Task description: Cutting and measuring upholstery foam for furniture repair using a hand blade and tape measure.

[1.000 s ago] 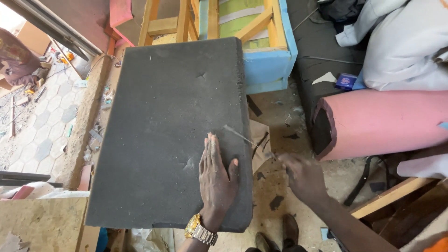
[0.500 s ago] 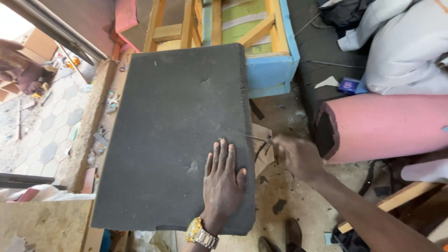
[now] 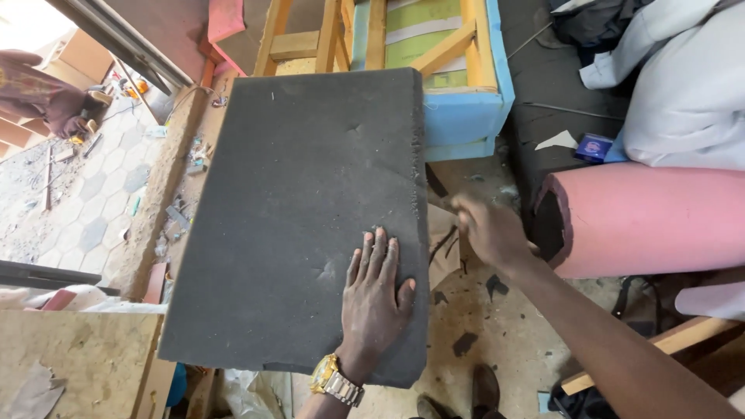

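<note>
A large dark grey foam slab (image 3: 303,202) lies tilted across a workbench. My left hand (image 3: 376,299), with a gold watch (image 3: 335,380) on its wrist, presses flat on the slab's near right corner with the fingers spread. My right hand (image 3: 489,233) is a blurred closed fist just off the slab's ragged right edge. It seems to grip a thin dark blade (image 3: 446,247), most of which is hidden.
A wooden seat frame edged with blue foam (image 3: 466,116) stands behind the slab. A pink padded roll (image 3: 652,217) lies to the right, with white cloth (image 3: 683,101) and a small blue box (image 3: 594,147) beyond. Another person's arm (image 3: 39,89) shows at the far left. Foam scraps litter the floor (image 3: 497,341).
My right hand has travelled up along the slab's right edge, away from me. My left hand stays flat on the foam, and the view has shifted a little.
</note>
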